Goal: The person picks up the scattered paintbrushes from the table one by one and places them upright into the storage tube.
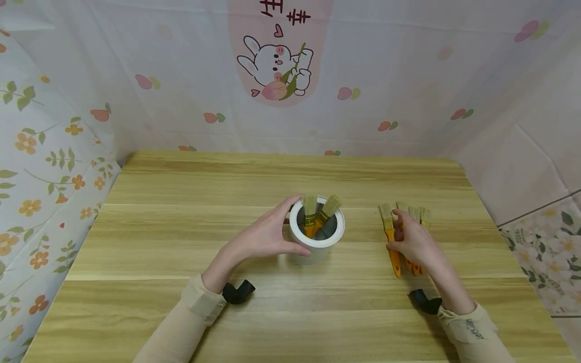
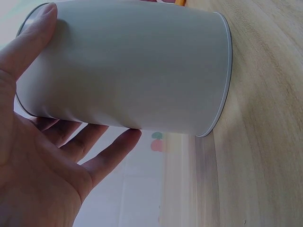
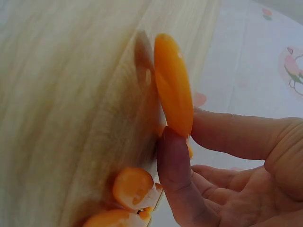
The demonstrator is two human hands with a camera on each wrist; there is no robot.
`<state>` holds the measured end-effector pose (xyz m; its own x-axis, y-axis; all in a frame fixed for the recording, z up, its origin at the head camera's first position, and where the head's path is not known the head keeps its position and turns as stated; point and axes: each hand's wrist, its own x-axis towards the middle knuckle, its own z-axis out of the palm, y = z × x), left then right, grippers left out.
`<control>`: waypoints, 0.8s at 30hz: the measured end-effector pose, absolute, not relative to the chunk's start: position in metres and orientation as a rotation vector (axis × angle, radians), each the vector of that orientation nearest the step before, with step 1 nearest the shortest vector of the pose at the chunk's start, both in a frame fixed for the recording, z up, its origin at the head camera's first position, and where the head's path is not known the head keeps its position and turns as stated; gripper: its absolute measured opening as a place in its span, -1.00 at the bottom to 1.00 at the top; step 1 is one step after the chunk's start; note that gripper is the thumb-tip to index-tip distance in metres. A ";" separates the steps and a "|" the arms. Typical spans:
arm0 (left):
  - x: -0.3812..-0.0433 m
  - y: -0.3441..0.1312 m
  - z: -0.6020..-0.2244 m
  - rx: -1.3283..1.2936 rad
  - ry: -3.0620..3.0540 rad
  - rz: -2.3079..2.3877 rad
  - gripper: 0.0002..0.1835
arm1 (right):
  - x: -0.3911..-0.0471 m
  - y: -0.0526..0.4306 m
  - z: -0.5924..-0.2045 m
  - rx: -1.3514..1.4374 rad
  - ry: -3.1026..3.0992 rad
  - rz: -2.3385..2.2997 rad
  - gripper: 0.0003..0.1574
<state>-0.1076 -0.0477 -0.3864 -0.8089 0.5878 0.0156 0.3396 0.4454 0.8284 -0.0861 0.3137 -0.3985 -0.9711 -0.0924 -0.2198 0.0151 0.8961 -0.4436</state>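
A white cylindrical container (image 1: pixel 308 256) stands upright near the middle of the table. My left hand (image 1: pixel 265 234) curls round its left side, thumb in front and fingers behind; the left wrist view shows this hand against the container's wall (image 2: pixel 137 66). Two paintbrushes (image 1: pixel 310 207) stand in the container, bristles up. To the right, my right hand (image 1: pixel 413 241) pinches a paintbrush (image 1: pixel 394 257) with an orange handle, the leftmost of several lying side by side. In the right wrist view, thumb and finger meet on its handle (image 3: pixel 173 85); the hand partly covers the other brushes.
Other paintbrushes (image 1: pixel 425 216) lie under and beside my right hand, their orange handle ends (image 3: pixel 133 187) close to it. The wooden table (image 1: pixel 181 191) ends at a patterned cloth (image 1: pixel 181 75) behind. Black curved pieces (image 1: pixel 238 291) sit by both wrists.
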 end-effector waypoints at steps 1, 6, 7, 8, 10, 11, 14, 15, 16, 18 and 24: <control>-0.108 -0.048 -0.387 0.800 2.425 1.297 0.23 | -0.086 0.313 -0.399 -0.066 2.819 -0.671 0.07; -0.108 -0.048 -0.386 0.810 2.409 1.314 0.22 | -0.087 0.313 -0.395 -0.069 2.795 -0.766 0.04; -0.107 -0.048 -0.386 0.810 2.409 1.314 0.22 | -0.087 0.312 -0.393 -0.065 2.797 -0.796 0.03; -0.107 -0.048 -0.386 0.809 2.407 1.314 0.22 | -0.087 0.311 -0.390 -0.057 2.804 -0.827 0.01; -0.107 -0.049 -0.386 0.809 2.403 1.316 0.22 | -0.087 0.307 -0.384 -0.056 2.832 -0.892 -0.04; -0.107 -0.049 -0.386 0.808 2.404 1.314 0.23 | -0.087 0.305 -0.380 -0.059 2.856 -0.915 -0.07; -0.107 -0.049 -0.385 0.811 2.401 1.314 0.24 | -0.088 0.299 -0.369 -0.060 2.914 -1.000 -0.10; -0.107 -0.049 -0.385 0.812 2.400 1.314 0.24 | -0.088 0.296 -0.366 -0.058 2.930 -1.029 -0.11; -0.107 -0.049 -0.386 0.813 2.400 1.315 0.24 | -0.088 0.293 -0.362 -0.054 2.945 -1.055 -0.11; -0.107 -0.049 -0.386 0.811 2.405 1.309 0.24 | -0.088 0.286 -0.355 -0.058 2.947 -1.160 -0.11; -0.107 -0.049 -0.386 0.812 2.413 1.299 0.23 | -0.087 0.261 -0.331 -0.214 2.919 -1.549 -0.25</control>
